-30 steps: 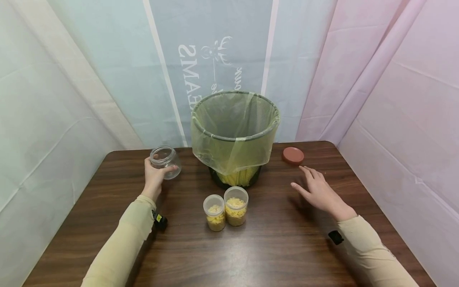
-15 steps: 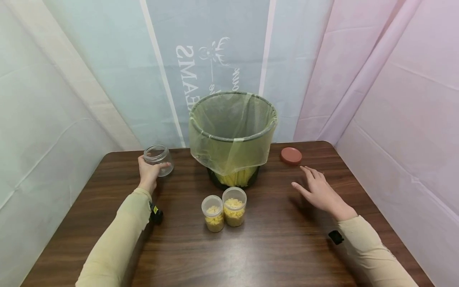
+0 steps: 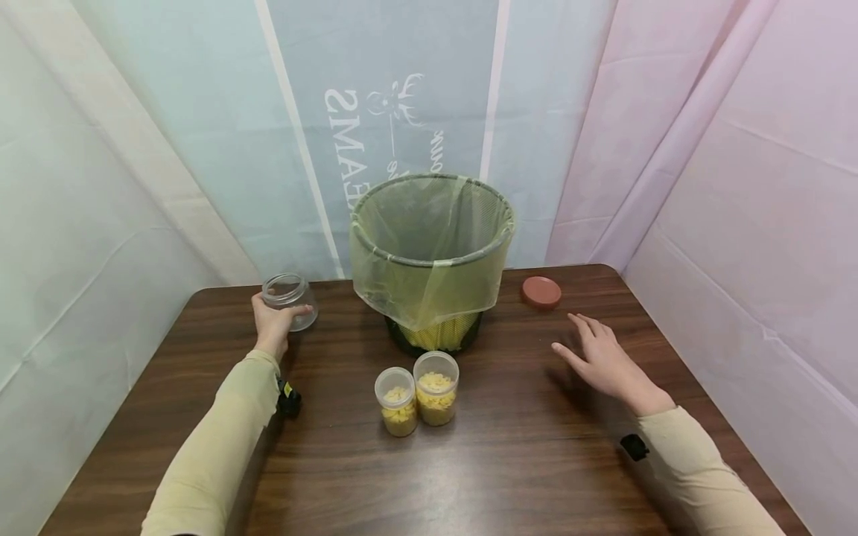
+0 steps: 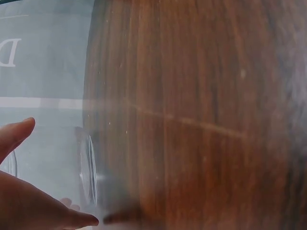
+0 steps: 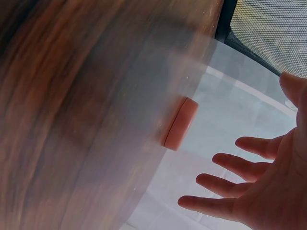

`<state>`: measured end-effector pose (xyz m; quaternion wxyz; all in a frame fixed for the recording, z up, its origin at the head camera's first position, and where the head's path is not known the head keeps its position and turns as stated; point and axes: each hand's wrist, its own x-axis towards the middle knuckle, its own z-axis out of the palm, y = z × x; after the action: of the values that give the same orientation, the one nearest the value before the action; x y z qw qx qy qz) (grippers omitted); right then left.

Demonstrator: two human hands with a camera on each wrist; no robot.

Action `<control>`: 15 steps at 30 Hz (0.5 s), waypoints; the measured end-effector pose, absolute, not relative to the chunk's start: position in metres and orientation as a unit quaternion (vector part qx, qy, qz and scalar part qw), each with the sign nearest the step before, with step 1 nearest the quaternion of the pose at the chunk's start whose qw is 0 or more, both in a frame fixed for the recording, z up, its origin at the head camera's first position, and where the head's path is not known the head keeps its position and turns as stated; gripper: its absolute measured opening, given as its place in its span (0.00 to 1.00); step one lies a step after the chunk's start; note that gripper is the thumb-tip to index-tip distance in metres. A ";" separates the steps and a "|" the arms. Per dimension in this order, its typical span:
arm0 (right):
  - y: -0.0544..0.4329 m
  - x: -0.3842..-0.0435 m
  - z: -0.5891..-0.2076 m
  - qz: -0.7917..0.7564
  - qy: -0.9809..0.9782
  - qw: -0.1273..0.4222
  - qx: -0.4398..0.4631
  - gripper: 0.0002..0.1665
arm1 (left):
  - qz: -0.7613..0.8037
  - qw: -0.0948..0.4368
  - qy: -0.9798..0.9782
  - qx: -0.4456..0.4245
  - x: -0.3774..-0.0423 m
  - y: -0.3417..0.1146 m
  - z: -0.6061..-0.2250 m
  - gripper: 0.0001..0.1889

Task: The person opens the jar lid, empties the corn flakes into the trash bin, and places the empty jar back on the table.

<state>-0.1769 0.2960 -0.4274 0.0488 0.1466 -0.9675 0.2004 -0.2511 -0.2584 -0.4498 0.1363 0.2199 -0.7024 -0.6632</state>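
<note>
At the table's back left, my left hand (image 3: 273, 324) grips a clear, lidless jar (image 3: 304, 316), thumb and fingers round its side. The jar looks empty, and its base is at or just above the wood; I cannot tell which. In the left wrist view the fingers lie along the jar's transparent wall (image 4: 57, 163). My right hand (image 3: 606, 365) hovers over the right side of the table, fingers spread, holding nothing. Just beyond its fingertips lies a round reddish lid (image 3: 541, 292), apart from the hand; the right wrist view shows the lid (image 5: 181, 123) edge-on.
A mesh bin (image 3: 429, 298) with a yellow-green liner stands at the back middle. Before it are two small clear containers, a shorter one (image 3: 398, 417) and a taller one (image 3: 437, 406), with yellow bits inside. Fabric walls (image 3: 751, 246) enclose the table (image 3: 429, 491).
The left hand has shifted left with the jar. My right hand has drawn back slightly from the lid. The whole view has moved a little.
</note>
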 end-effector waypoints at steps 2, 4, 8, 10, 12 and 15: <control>0.298 -0.176 -0.428 0.199 -0.968 0.051 0.143 0.45 | -0.665 0.136 -0.701 0.220 -0.252 -0.261 -0.449 0.48; 0.299 -0.175 -0.428 0.199 -0.968 0.051 0.142 0.45 | -0.666 0.134 -0.699 0.223 -0.252 -0.263 -0.449 0.48; 0.301 -0.175 -0.427 0.200 -0.969 0.047 0.140 0.45 | -0.666 0.137 -0.696 0.231 -0.254 -0.267 -0.448 0.49; 0.302 -0.175 -0.427 0.200 -0.969 0.047 0.138 0.45 | -0.663 0.138 -0.697 0.235 -0.255 -0.268 -0.447 0.49; 0.302 -0.174 -0.427 0.200 -0.969 0.047 0.137 0.45 | -0.661 0.141 -0.698 0.237 -0.255 -0.269 -0.446 0.49; 0.303 -0.174 -0.427 0.199 -0.969 0.047 0.136 0.45 | -0.657 0.135 -0.703 0.237 -0.256 -0.270 -0.445 0.49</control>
<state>-0.1738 0.3034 -0.4270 0.0471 0.1356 -0.9694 0.1989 -0.2565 -0.2697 -0.4452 0.1351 0.2372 -0.7029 -0.6568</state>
